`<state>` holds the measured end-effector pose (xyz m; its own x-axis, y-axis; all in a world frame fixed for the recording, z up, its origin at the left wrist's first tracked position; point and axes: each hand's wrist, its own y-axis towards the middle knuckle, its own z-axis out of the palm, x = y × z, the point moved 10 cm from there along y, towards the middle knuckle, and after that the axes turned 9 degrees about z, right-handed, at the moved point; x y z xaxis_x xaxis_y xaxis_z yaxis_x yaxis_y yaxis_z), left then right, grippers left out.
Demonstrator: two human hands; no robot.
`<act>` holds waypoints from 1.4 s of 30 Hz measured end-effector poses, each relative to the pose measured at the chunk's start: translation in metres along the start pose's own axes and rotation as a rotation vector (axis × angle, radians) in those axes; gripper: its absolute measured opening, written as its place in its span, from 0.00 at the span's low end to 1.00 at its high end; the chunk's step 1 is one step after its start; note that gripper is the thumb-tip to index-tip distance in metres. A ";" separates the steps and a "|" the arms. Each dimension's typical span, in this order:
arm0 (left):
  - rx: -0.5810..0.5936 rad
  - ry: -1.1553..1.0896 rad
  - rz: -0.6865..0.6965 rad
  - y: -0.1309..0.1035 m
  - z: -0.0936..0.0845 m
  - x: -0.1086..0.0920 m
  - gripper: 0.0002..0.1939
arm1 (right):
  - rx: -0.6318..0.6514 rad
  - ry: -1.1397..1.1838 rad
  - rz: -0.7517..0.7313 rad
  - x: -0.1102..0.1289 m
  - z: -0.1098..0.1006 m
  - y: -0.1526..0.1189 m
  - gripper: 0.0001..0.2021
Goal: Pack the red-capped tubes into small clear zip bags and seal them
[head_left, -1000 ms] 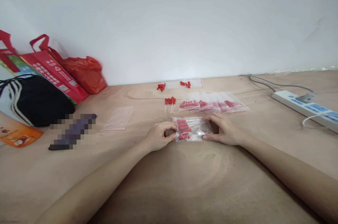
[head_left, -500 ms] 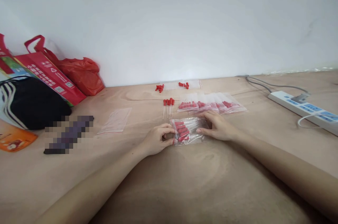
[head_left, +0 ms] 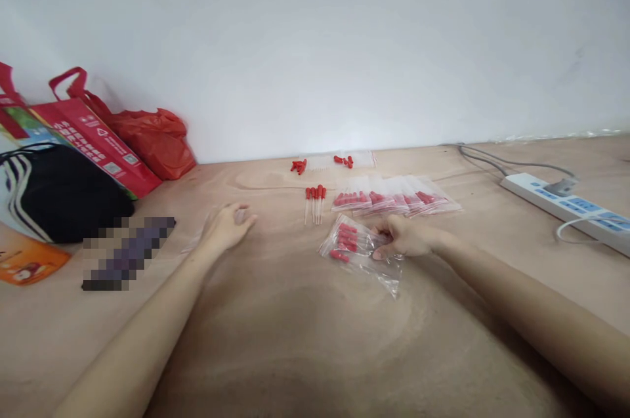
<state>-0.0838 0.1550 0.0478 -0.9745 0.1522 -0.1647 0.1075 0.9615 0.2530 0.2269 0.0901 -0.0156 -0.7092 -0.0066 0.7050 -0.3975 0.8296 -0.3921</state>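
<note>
My right hand [head_left: 401,236] pinches the right side of a clear zip bag [head_left: 367,271]. Inside the bag lie several droppers with red rubber bulbs [head_left: 348,237]. Over on the left, my left hand [head_left: 227,228] hovers at or just over another clear zip bag [head_left: 194,242] lying flat, and covers most of it. Its fingers are curved and apart; whether they touch that bag I cannot tell. Between and beyond the hands, several loose glass droppers [head_left: 315,193] lie side by side, bulbs pointing to the wall. Right of them is an overlapping row of filled zip bags [head_left: 394,198].
Loose red bulbs [head_left: 298,167] and another clear bag [head_left: 367,158] lie near the wall. A white power strip [head_left: 566,198] with cables is at the right. Shopping bags [head_left: 103,142], a black pouch [head_left: 63,191] and an orange packet [head_left: 29,257] stand at the left.
My left hand has let go of the filled zip bag and moved left over the flat bag. The filled bag has turned and tilted in my right hand.
</note>
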 end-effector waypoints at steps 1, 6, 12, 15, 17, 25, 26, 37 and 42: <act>0.023 0.055 -0.061 0.002 -0.001 0.019 0.24 | 0.053 0.030 0.000 -0.001 0.003 -0.001 0.14; -0.014 0.062 -0.150 0.002 -0.006 0.047 0.26 | 0.241 0.253 -0.012 -0.007 0.009 -0.006 0.14; 0.153 -0.707 0.277 -0.014 0.016 -0.100 0.23 | 0.448 0.326 -0.049 0.003 0.024 -0.009 0.13; 0.427 -0.852 0.425 -0.028 0.034 -0.178 0.29 | 0.529 0.330 -0.048 0.010 0.037 -0.007 0.12; 0.651 -0.770 0.476 -0.037 0.052 -0.210 0.31 | 0.533 0.348 -0.052 0.012 0.041 -0.004 0.12; 1.200 -0.964 0.330 -0.078 0.084 -0.209 0.19 | 0.311 0.566 -0.088 0.005 0.023 0.007 0.20; 1.152 -1.019 0.321 -0.076 0.077 -0.200 0.18 | 0.311 0.578 -0.099 0.006 0.023 0.006 0.20; 0.284 -1.201 -0.319 0.012 0.060 -0.036 0.11 | 0.195 0.611 -0.065 -0.003 0.020 0.011 0.20; 0.249 -0.890 -0.263 0.028 0.068 -0.029 0.15 | 0.138 0.611 -0.059 -0.005 0.018 0.010 0.20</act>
<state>-0.0391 0.1929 -0.0054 -0.4783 -0.0556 -0.8765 0.0455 0.9951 -0.0879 0.2158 0.0889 -0.0335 -0.2394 0.3041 0.9221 -0.5262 0.7575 -0.3864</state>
